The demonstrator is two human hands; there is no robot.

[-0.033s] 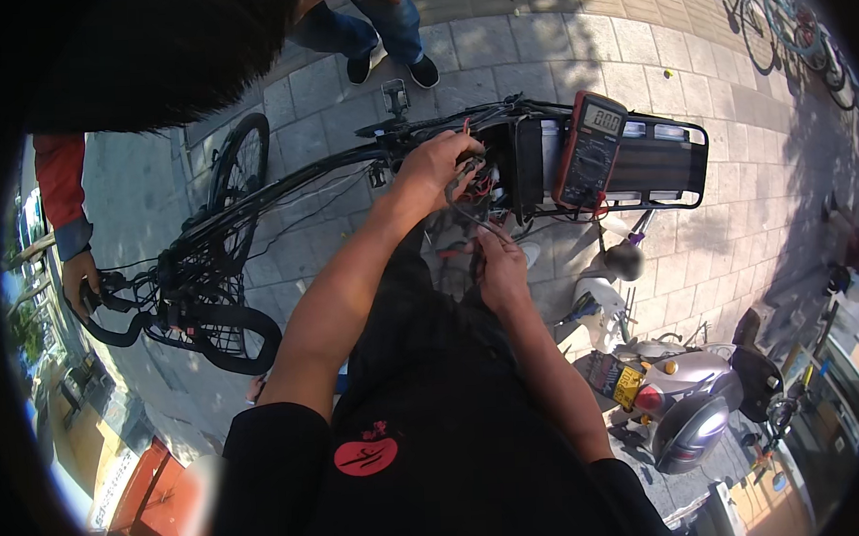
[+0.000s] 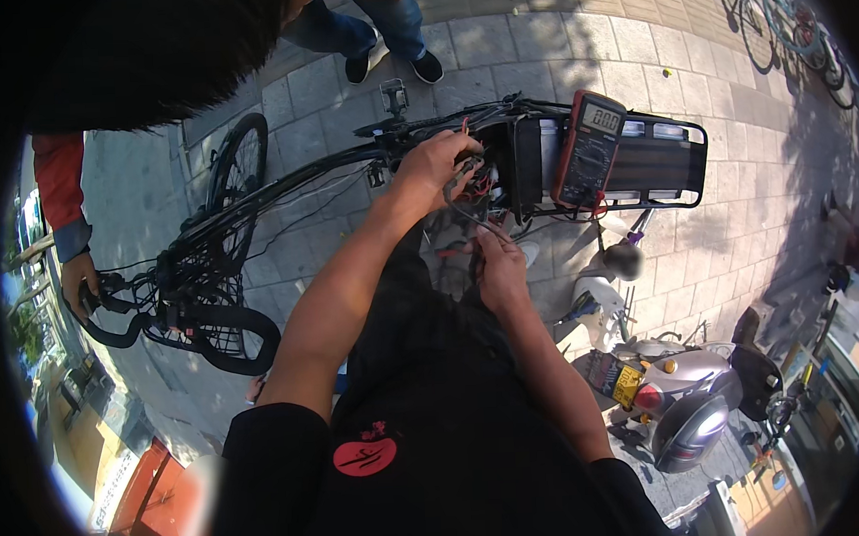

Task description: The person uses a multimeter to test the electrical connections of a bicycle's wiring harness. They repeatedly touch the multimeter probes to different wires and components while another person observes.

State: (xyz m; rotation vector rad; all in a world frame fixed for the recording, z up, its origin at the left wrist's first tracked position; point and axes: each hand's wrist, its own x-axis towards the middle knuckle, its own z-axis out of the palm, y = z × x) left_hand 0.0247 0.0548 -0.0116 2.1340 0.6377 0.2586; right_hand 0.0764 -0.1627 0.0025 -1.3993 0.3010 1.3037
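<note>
A black electric bicycle [image 2: 320, 167] stands across in front of me, handlebar at the left. My left hand [image 2: 432, 172] is closed, fingers pinching dark wires over a tangle of red and dark wiring [image 2: 484, 183] in the opening behind the seat tube. A dark cable [image 2: 465, 215] runs from there down to my right hand [image 2: 502, 270], which is closed around it, lower and nearer to me. What lies inside the fingertips is partly hidden. On the rear rack [image 2: 702, 165] rests a red and black multimeter [image 2: 588, 153], its display lit, leads at its lower end.
Another person's hand [image 2: 79, 279] in a red sleeve grips the handlebar [image 2: 116, 334] at the left. Someone in jeans [image 2: 390, 25] stands beyond the bicycle. A silver scooter [image 2: 689, 396] is parked at the lower right; more bicycles [image 2: 793, 22] stand far right on the paving.
The dark-haired head at the upper left has shifted slightly. My hands, the cable and the multimeter stay where they were.
</note>
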